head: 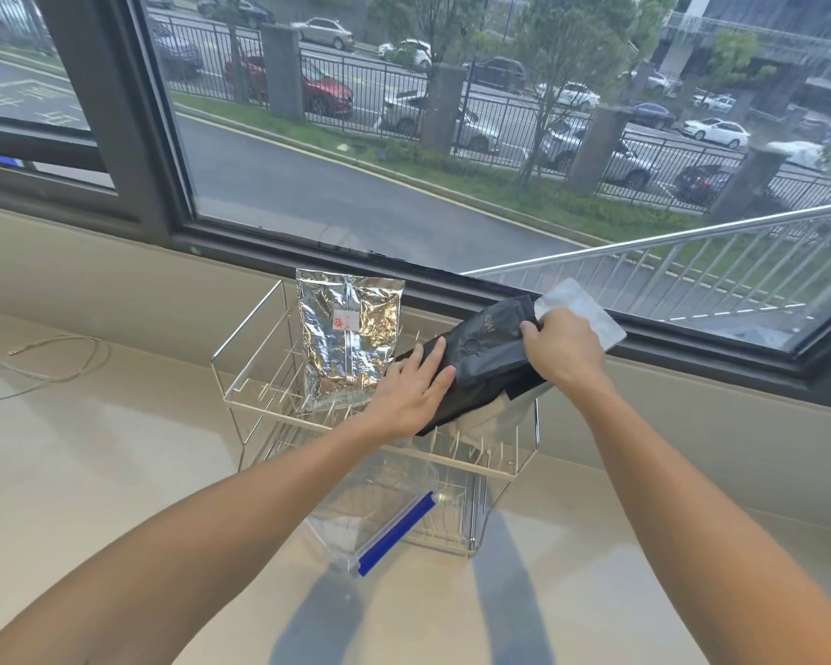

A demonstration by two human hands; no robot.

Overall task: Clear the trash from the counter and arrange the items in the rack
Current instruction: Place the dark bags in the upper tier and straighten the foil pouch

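black pouch [480, 362] tilted over the wire rack [269, 410], right hand [564, 348] pinching its top edge, left hand [416, 386] flat on its lower end; looks light, floppy, slick, so grip the stiff seams.

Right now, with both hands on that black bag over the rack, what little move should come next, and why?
Probably ease the black bag down and upright into the rack's upper tier, beside the silver bag. It lies tilted over the rack; the left hand rests flat on its lower end, and the right hand grips its top.
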